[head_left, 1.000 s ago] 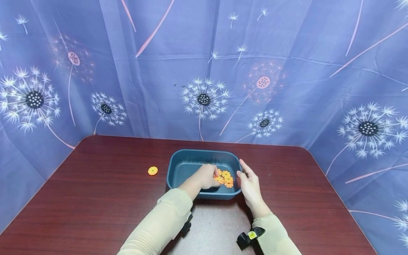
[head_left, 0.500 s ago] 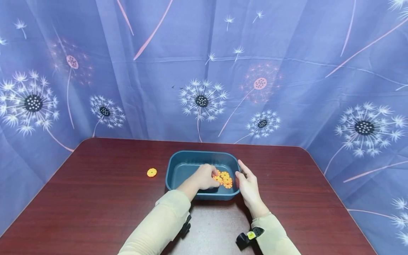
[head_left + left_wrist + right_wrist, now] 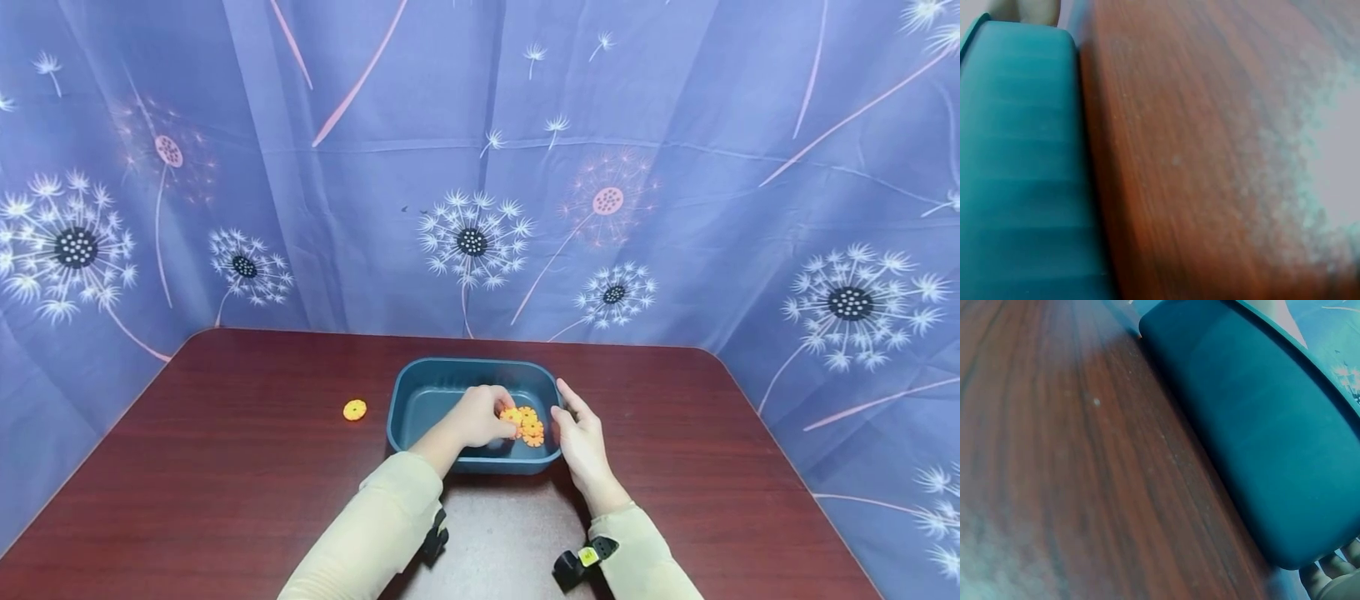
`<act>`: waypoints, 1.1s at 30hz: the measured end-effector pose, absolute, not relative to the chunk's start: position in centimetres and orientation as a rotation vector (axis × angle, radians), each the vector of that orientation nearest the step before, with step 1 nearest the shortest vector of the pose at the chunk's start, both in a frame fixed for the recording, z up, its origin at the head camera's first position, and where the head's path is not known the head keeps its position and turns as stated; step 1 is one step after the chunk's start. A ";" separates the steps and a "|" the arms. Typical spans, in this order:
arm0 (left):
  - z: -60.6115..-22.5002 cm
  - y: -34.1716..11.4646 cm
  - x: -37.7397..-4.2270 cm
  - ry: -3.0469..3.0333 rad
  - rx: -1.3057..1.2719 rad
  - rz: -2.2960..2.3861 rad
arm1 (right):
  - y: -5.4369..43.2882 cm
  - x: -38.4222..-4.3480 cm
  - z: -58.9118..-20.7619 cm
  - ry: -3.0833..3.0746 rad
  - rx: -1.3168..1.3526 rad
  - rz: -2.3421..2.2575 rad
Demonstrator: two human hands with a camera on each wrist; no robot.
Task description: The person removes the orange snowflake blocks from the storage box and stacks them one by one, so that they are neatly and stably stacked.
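A dark teal plastic box (image 3: pixel 420 457) stands on the table, with several yellow-orange notched discs (image 3: pixel 532 429) lying in its right end. My left hand (image 3: pixel 477 417) reaches over the near wall into the box. Its thumb and fingers pinch one disc (image 3: pixel 512 417) at the left side of the pile; the fingertips are partly hidden. My right hand (image 3: pixel 583 442) holds the box's right end, thumb at the rim and fingers on the outer wall. In the right wrist view, those fingers (image 3: pixel 1335 565) show at the box's corner.
A single yellow-orange disc (image 3: pixel 355 410) lies on the dark red wooden table (image 3: pixel 247 467), left of the box. A blue curtain with dandelion prints (image 3: pixel 360 208) hangs behind and at both sides of the table. Both wrists carry small black cameras (image 3: pixel 570 568).
My left hand has risen very slightly and its pinched disc shows more clearly. The right hand keeps its hold on the box. The whole head view has shifted a little.
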State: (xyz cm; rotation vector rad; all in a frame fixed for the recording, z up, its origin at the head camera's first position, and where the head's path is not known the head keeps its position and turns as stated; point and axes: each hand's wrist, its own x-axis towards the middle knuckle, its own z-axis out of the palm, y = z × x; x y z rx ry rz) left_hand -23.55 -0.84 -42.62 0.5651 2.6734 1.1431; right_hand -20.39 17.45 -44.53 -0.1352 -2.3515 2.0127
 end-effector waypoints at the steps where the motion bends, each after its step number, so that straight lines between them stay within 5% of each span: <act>1: -42.6 -0.9 -23.5 2.677 0.564 1.151 | 17.4 -20.4 -44.6 -2.350 -0.136 2.012; 33: -41.0 -3.7 -21.9 2.785 0.647 1.244 | 17.4 -20.2 -44.5 -2.318 -0.152 1.997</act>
